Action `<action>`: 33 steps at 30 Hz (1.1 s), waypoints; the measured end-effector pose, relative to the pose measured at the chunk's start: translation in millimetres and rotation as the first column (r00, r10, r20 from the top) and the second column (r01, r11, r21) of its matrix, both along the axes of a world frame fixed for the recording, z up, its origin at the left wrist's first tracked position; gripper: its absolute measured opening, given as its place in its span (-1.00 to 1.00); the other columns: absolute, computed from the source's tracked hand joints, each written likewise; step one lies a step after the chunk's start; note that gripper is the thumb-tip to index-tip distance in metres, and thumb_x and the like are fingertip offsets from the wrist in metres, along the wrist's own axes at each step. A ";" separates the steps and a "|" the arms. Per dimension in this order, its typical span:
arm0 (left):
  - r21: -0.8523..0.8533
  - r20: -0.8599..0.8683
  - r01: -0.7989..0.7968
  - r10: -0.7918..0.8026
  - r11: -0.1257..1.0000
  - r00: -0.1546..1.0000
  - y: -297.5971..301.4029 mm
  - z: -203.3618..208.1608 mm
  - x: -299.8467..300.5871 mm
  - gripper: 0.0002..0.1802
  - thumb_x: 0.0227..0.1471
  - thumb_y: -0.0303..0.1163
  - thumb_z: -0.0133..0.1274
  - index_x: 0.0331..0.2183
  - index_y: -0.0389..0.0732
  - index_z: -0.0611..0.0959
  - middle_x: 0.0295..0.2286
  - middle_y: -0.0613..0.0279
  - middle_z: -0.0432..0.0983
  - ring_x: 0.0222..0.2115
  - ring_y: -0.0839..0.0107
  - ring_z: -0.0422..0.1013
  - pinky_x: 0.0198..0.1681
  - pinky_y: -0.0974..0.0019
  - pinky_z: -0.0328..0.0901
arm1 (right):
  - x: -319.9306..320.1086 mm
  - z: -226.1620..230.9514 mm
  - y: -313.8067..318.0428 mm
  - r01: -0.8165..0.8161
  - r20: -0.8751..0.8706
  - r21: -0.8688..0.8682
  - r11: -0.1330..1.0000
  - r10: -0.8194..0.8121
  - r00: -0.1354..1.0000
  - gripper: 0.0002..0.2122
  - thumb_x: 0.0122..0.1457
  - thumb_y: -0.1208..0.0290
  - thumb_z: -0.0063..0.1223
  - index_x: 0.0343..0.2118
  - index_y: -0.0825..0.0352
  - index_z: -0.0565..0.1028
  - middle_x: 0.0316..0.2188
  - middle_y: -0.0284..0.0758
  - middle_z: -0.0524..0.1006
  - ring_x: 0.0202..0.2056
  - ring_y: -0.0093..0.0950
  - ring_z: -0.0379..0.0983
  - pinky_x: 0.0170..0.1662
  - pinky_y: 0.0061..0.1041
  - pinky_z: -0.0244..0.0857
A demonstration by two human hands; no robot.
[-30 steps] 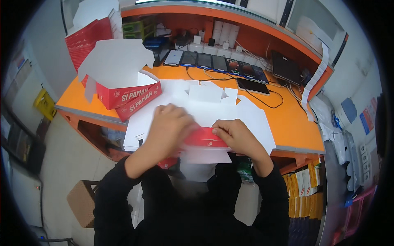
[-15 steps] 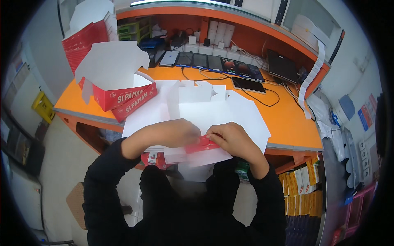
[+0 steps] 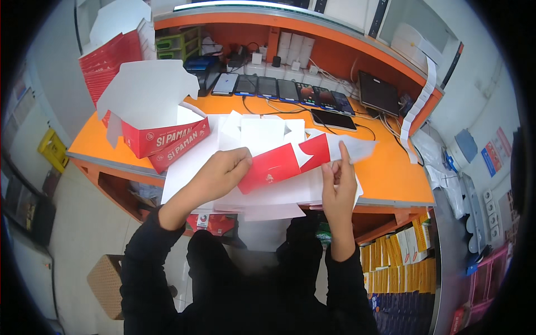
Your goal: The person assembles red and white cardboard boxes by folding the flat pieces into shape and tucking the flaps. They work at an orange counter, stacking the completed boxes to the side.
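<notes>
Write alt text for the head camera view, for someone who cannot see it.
A person's left hand and right hand hold a flat red-and-white cardboard box blank over an orange counter. An open, folded red-and-white box stands to the left; a row of phones lies behind.

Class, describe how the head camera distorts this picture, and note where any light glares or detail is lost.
Head view: fisheye bends the orange desk edge and the shelf; a black circular rim frames the picture; bright glare along the top shelf edge; the lap below the left hand is smeared.

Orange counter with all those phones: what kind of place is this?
Probably a small shop's service counter: a row of phones charging on the orange counter, stacked goods beneath, and hands folding a red-and-white carton blank.
</notes>
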State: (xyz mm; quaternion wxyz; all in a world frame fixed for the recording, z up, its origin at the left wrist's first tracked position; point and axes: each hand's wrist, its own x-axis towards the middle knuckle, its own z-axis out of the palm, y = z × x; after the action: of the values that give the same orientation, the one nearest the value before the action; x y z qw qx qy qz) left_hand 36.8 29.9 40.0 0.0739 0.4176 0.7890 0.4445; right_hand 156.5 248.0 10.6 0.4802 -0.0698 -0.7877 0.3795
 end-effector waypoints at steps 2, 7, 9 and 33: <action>-0.024 0.009 -0.035 0.036 0.999 0.999 0.2 -7.4 1.1 -0.72 0.17 -0.34 -0.17 -0.49 -0.32 0.44 -0.67 0.18 0.30 -0.60 0.49 0.21 -0.49 0.36 0.14 | -9.1 5.1 1.4 -0.022 0.048 0.040 0.999 0.020 0.999 -0.78 0.05 0.54 0.12 -0.20 0.40 0.50 -0.56 -0.37 0.23 -0.59 -0.58 0.18 -0.51 -0.57 0.10; -0.015 -0.002 -0.011 0.011 1.000 1.000 -2.3 -11.1 -1.9 -0.74 0.15 -0.36 -0.17 -0.48 -0.34 0.45 -0.65 0.11 0.36 -0.59 0.40 0.28 -0.45 0.33 0.20 | -14.4 19.3 -10.2 -0.155 0.045 0.160 0.975 0.149 0.988 -0.85 0.02 0.56 0.14 -0.31 0.39 0.52 -0.52 -0.31 0.34 -0.58 -0.48 0.28 -0.49 -0.52 0.18; -0.044 -0.049 0.017 -0.019 0.999 0.999 0.4 -8.0 1.8 -0.75 0.13 -0.38 -0.17 -0.47 -0.35 0.46 -0.63 0.07 0.39 -0.58 0.31 0.32 -0.44 0.31 0.23 | -17.2 22.9 -22.8 -0.161 0.132 0.308 0.938 0.126 0.983 -0.88 0.00 0.57 0.13 -0.35 0.39 0.51 -0.49 -0.27 0.38 -0.52 -0.37 0.36 -0.44 -0.46 0.25; 0.067 0.580 -0.005 -0.035 0.998 0.814 -31.4 -21.7 -8.6 -0.02 0.06 0.33 -0.25 0.24 -0.10 -0.19 0.18 -0.23 -0.04 0.25 0.02 -0.13 0.22 -0.09 -0.06 | -3.0 50.0 50.8 -0.031 -0.324 -0.173 0.984 -0.027 0.946 -0.60 0.28 0.32 -0.09 -0.69 0.38 0.41 -0.78 -0.55 0.20 -0.69 -0.77 0.02 -0.58 -0.71 -0.08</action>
State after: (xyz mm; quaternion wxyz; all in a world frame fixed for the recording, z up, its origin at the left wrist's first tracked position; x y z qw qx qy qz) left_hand 28.1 -1.4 18.3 0.3005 0.2705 0.7107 0.5757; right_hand 153.5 298.8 60.6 0.5951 -0.0476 -0.6613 0.4542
